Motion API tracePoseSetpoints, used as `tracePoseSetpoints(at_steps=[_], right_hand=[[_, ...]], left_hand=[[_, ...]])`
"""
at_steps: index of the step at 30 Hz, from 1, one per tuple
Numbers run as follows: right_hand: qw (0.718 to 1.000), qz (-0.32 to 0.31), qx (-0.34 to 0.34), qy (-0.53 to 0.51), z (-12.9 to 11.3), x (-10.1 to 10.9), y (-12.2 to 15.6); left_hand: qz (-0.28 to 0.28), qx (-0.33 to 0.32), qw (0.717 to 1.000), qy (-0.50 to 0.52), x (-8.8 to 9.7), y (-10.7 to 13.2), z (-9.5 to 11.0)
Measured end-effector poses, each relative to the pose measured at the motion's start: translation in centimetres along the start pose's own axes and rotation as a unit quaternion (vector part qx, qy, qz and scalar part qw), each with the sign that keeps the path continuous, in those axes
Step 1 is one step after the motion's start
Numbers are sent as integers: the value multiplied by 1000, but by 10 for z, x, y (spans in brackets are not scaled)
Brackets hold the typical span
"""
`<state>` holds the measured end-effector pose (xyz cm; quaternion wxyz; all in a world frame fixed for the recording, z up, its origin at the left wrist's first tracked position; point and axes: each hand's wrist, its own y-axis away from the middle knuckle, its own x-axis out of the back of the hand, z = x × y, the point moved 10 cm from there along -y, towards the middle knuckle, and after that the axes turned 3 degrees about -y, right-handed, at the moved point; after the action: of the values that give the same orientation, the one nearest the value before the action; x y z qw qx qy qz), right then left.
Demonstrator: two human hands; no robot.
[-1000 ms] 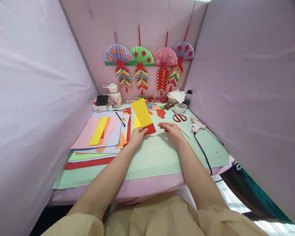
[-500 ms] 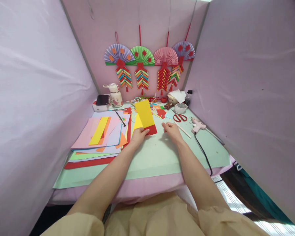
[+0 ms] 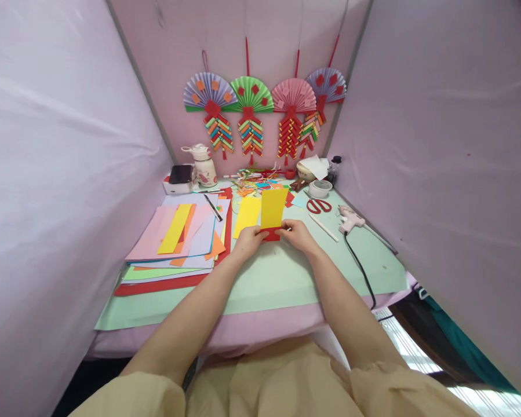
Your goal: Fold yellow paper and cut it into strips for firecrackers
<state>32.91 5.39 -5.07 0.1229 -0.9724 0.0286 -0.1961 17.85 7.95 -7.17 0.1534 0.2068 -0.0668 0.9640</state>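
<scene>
Between my two hands a yellow and red paper (image 3: 273,209) stands upright, its yellow part on top and its red band at the bottom. My left hand (image 3: 248,241) pinches the red band at its left edge. At the right edge, my right hand (image 3: 298,234) is closed on the same paper with thumb and fingers. Just behind my left hand, a yellow paper sheet (image 3: 247,216) lies flat on the mat.
Left is a stack of coloured paper (image 3: 149,231) with a yellow strip (image 3: 176,229) and a cutter (image 3: 212,208) on it. Right lie red-handled scissors (image 3: 319,206), a white pen (image 3: 323,227) and a corded glue gun (image 3: 351,219). Behind are paper scraps (image 3: 249,186), tape (image 3: 320,188), a bottle (image 3: 205,169) and hanging paper fans (image 3: 251,94).
My right hand has moved left and taken hold of the paper's right edge. The paper has shifted right and straightened from its tilt, uncovering more of the yellow sheet behind.
</scene>
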Motion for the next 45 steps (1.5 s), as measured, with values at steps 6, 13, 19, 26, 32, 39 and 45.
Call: tracePoseSetpoints(at_steps=[6, 13, 19, 26, 32, 39, 45], right_hand=[[1000, 1, -7, 11, 2, 0, -1], [1000, -1, -10, 8, 1, -1, 1], [1000, 0, -11, 8, -1, 0, 2], [1000, 3, -15, 5, -1, 0, 2], [1000, 5, -13, 8, -2, 1, 2], [1000, 17, -12, 14, -3, 2, 2], [1000, 9, -7, 16, -1, 0, 1]], left_hand=[[-5, -2, 1000, -15, 1, -1, 1], [-18, 2, 1000, -24, -2, -1, -1], [-22, 2, 999, -40, -1, 1, 2], [-22, -5, 1000, -16, -3, 0, 2], [-20, -12, 1000, 15, -3, 2, 5], [0, -5, 1000, 24, 0, 2, 4], [-19, 8, 998, 57, -4, 1, 2]])
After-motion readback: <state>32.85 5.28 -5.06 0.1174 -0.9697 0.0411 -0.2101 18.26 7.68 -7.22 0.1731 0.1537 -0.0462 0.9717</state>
